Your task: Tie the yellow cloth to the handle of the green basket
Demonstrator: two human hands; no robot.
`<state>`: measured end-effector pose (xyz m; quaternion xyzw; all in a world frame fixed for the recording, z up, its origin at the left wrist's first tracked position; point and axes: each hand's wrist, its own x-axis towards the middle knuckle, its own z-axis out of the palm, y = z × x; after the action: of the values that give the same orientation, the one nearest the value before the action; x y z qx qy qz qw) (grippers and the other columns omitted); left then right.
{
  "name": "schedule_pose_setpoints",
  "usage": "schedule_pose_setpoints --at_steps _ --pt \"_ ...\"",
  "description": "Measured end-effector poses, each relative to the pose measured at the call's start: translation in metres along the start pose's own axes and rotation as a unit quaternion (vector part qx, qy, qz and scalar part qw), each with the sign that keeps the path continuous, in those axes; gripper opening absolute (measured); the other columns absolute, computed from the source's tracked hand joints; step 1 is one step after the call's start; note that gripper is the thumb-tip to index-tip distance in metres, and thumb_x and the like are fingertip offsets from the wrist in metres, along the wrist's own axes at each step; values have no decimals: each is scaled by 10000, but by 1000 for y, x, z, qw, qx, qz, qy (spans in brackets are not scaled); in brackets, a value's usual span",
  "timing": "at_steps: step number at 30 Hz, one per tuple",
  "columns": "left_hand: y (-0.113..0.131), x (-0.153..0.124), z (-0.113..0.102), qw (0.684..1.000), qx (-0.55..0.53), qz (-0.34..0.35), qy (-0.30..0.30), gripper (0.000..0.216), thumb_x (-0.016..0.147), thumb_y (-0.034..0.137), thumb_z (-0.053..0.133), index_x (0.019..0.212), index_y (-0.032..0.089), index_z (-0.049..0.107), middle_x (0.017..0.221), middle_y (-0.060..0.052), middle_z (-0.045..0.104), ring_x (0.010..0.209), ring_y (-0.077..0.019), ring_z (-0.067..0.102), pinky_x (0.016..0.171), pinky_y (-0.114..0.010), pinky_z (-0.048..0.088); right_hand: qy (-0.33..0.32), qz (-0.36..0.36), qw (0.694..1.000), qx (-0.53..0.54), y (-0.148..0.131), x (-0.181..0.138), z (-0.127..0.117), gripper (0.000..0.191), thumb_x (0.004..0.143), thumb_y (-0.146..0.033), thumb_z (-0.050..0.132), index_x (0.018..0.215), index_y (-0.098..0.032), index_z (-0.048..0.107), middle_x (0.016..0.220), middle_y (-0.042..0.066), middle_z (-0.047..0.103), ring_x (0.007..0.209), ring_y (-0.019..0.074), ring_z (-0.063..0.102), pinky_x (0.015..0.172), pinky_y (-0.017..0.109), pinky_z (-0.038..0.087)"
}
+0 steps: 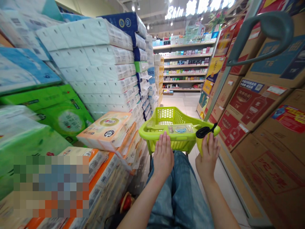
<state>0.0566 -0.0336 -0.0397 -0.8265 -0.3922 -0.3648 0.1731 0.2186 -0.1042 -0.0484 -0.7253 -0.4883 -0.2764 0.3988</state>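
Observation:
In front of my knees stands a yellow-green plastic shopping basket (171,146) with a perforated far wall. A clear panel with a blue-and-white label (181,129) sits along its near rim. My left hand (164,156) rests its straight, side-by-side fingers against that rim, palm away from me. At the near right corner, my right hand (208,156) lies with fingers stretched up beside a bunched black strap (203,131) and a yellow-green flap. Its palm side is hidden. A long pole rises from the basket's right side to a grey loop handle (282,30).
Stacked white tissue packs (95,60) and an orange-white tissue pack (107,127) line the left. Brown and red cartons (250,105) wall the right, above a low ledge. A tiled aisle (181,101) leads to product shelves (183,65). A blurred patch covers the lower left.

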Motion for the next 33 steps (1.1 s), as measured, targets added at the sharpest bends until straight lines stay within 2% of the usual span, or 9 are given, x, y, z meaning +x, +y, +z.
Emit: schedule_pose_setpoints --at_steps 3,6,9,12,17,21,24,28,33 --pt "1 0 1 1000 1 -5 -2 696 921 158 456 1546 31 177 1593 -193 298 1516 -276 155 1176 -453 341 3 31 999 45 -12 0 1 857 804 -31 349 1590 -240 79 1663 114 126 1535 298 44 1157 660 223" --pt "0 -1 2 1000 -1 -12 -3 685 917 157 464 1540 36 207 1589 -203 303 1513 -276 173 1171 -455 351 -12 20 997 78 -48 -3 5 841 833 -40 336 1591 -224 21 1670 114 67 1535 304 1 1154 660 246" --pt "-3 -2 3 1000 10 -4 -3 660 903 108 447 1528 37 248 1590 -199 307 1513 -272 179 1160 -458 372 -46 -36 996 65 -82 -6 11 802 873 -52 348 1592 -227 37 1658 125 150 1534 312 30 1158 646 264" --pt "-5 -2 2 1000 15 2 -7 637 894 71 413 1518 57 291 1602 -172 295 1512 -267 183 1156 -454 382 -57 -80 994 48 -93 -8 14 768 892 -51 356 1591 -225 88 1633 124 249 1534 297 62 1168 615 273" --pt "-1 -1 0 1000 -8 -8 -3 661 913 152 451 1531 38 245 1593 -193 303 1511 -274 189 1171 -449 350 -45 -121 991 20 -55 -7 10 778 880 -22 343 1589 -242 106 1628 114 270 1533 282 98 1173 599 272" --pt "1 0 0 1000 -8 -10 -5 689 925 165 454 1551 52 189 1595 -186 297 1510 -271 195 1175 -445 340 -8 -51 999 11 -8 1 1 846 827 1 335 1591 -241 64 1657 110 169 1535 285 77 1178 613 247" --pt "2 0 0 1000 -10 -11 -6 726 919 160 468 1557 44 141 1593 -193 294 1512 -271 186 1172 -457 346 9 6 999 47 5 7 -4 872 799 -5 347 1590 -258 79 1669 83 117 1537 286 49 1182 626 222" --pt "3 0 3 1000 -5 -16 -4 744 921 172 475 1556 25 115 1585 -213 300 1513 -282 176 1166 -474 355 -16 40 994 102 -31 5 -2 861 808 -17 331 1590 -247 54 1675 82 56 1536 301 0 1171 649 234" --pt "-3 -3 4 1000 13 2 -4 674 923 102 404 1560 92 184 1598 -193 289 1493 -278 251 1155 -487 375 -55 -55 994 82 -94 -9 11 805 874 -41 349 1591 -249 47 1661 108 154 1534 309 43 1159 631 283"
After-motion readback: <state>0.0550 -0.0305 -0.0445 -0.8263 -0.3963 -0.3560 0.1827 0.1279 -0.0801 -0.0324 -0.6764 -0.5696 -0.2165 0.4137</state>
